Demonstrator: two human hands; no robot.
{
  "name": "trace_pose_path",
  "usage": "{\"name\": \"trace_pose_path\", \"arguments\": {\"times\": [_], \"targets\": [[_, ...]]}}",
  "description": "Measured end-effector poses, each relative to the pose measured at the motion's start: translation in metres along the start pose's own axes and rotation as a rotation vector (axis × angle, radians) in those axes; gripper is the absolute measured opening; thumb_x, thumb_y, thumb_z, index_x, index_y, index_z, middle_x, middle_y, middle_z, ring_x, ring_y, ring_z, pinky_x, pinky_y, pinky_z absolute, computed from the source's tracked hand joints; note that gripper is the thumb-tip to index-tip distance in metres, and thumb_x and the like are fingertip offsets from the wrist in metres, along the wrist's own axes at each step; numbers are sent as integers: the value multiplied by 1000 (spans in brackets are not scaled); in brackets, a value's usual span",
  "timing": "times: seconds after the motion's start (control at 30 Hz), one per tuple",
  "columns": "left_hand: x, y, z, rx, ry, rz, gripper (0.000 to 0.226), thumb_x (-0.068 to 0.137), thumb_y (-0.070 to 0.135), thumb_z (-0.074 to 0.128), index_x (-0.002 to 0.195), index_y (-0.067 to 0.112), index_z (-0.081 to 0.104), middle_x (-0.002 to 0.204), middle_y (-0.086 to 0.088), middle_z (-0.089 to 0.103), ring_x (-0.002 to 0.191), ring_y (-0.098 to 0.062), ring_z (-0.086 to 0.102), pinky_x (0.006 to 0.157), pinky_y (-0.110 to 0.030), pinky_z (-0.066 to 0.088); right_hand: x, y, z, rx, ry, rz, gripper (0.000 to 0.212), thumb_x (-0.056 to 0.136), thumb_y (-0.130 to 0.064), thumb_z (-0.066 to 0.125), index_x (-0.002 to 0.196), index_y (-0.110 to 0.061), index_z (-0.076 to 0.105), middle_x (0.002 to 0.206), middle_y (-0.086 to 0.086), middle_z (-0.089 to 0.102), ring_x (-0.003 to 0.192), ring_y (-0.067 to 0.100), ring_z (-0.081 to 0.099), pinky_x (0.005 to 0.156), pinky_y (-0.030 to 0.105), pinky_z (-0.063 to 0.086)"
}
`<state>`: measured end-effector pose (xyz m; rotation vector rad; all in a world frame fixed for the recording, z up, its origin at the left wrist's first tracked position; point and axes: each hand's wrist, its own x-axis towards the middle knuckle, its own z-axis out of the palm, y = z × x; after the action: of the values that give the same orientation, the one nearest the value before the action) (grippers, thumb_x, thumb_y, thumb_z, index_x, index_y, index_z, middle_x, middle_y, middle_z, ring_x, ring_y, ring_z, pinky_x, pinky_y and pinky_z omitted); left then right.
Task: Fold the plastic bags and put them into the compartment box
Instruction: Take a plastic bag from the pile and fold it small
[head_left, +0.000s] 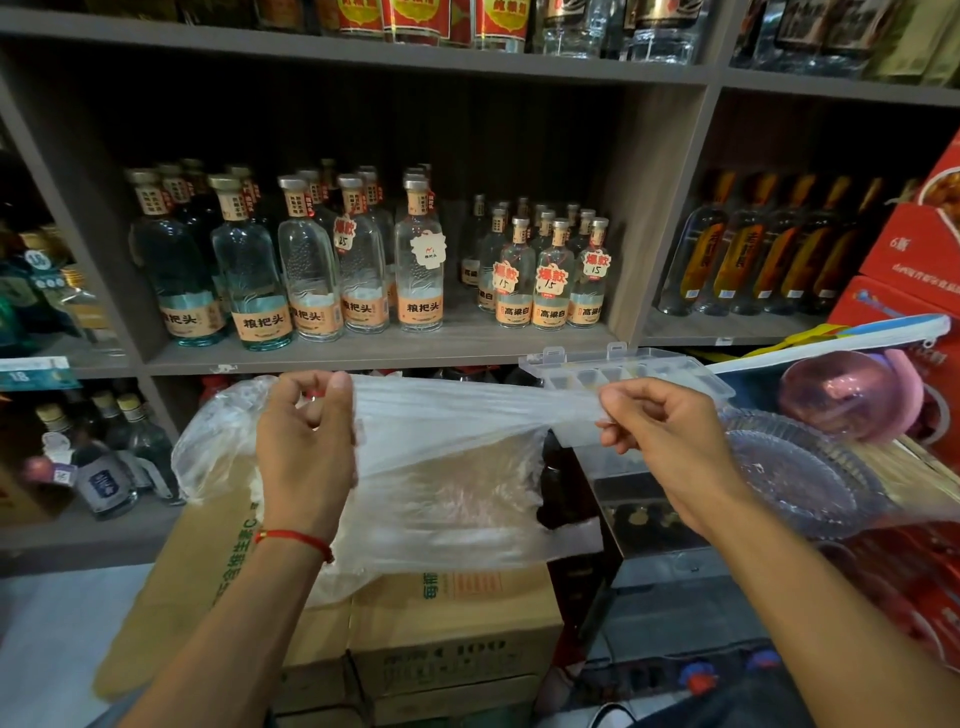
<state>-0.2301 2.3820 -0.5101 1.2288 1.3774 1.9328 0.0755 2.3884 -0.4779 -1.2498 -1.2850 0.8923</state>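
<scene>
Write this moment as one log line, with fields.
left hand: pinches plastic bag | right hand: pinches bag | bag: stretched | compartment box: open behind

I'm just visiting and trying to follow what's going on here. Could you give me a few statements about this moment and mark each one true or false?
1. Both hands grip the same clear plastic bag. True: the left hand and the right hand each pinch its top edge and stretch it between them.
2. The compartment box has its lid shut. False: the lid stands open.
3. The bag hangs over cardboard cartons. True.
4. The shelf behind the bag holds canned food. False: it holds rows of clear glass bottles with orange labels.
5. A red string bracelet sits on the right wrist. False: it is on the left wrist.
</scene>
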Motion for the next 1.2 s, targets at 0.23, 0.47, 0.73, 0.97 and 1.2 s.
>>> {"name": "trace_pose_path", "arguments": {"times": [0.23,0.47,0.73,0.97,1.2], "targets": [[4,4,-4,-10,0,-23,17,105,37,56,95,24,52,53,0,59,33,-12,37,32,-21,32,3,3,-4,-128,32,-60,7,99,-19,70,96,-17,76,75,4,75,57,11,63,53,19,52],[-4,4,-5,309,-20,186,20,108,40,45,100,21,46,68,-5,65,54,-12,59,56,-31,50,3,3,-4,-298,50,-107,5,98,-21,70,96,-21,75,77,-4,75,68,5,69,66,22,57],[-26,29,16,174,-317,268,21,99,48,48,98,28,46,61,-6,63,46,-11,57,48,-14,43,-12,-24,56,-533,-382,-357,57,89,-69,60,141,-48,51,142,-25,54,133,-1,47,108,31,39],[-18,30,4,153,-327,192,22,91,47,64,97,29,53,50,-7,62,30,-11,47,37,-16,35,1,-28,86,-272,-524,-276,12,94,-39,76,92,-28,80,83,8,77,85,36,72,82,56,60],[2,23,-17,0,-196,-131,49,91,62,61,105,16,68,82,-9,76,77,-21,75,72,-36,58,11,-27,73,-134,-286,-296,13,95,-37,72,92,-28,80,80,-3,78,70,19,72,67,30,58]]}}
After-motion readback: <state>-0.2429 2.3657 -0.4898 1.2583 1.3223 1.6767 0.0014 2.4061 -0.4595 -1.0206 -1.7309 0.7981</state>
